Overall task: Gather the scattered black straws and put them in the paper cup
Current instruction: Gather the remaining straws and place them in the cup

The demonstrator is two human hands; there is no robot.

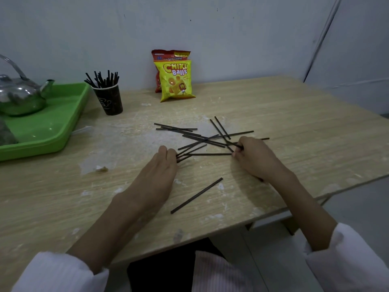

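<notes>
While the right grip point(254, 159) curls its fingers and pinches at least one thin stick at the right edge of the heap, the left grip point(160, 169) lies flat on the desk point(294, 123). Its fingers are straight and together, holding nothing, with the tips touching the near ends of a few straws point(202, 140). These lie crossed in a loose heap between and beyond both grips, roughly a dozen; the overlaps make an exact count impossible. A lone straw point(196, 196) lies slantwise nearer the front edge, apart from the heap, between the two forearms. All are thin, straight, matt black.

The desk is pale wood-grain board, scuffed, with whitish worn patches and flecks. Behind it stands a plain grey-blue wall point(210, 28) with small marks.

One cup point(110, 100), dark paper with a pale rim, stands upright at the back left, well apart from the heap. It holds a bundle point(103, 79) of black straws that fans out above the rim, too crowded to count. Just left of it sits one glossy green plastic tray point(52, 127) carrying one shiny metal kettle point(19, 95). Two snack bags lean at the wall, a yellow bag point(176, 81) in front of a red bag point(166, 54). Both arms end in white sleeves point(63, 270).
</notes>
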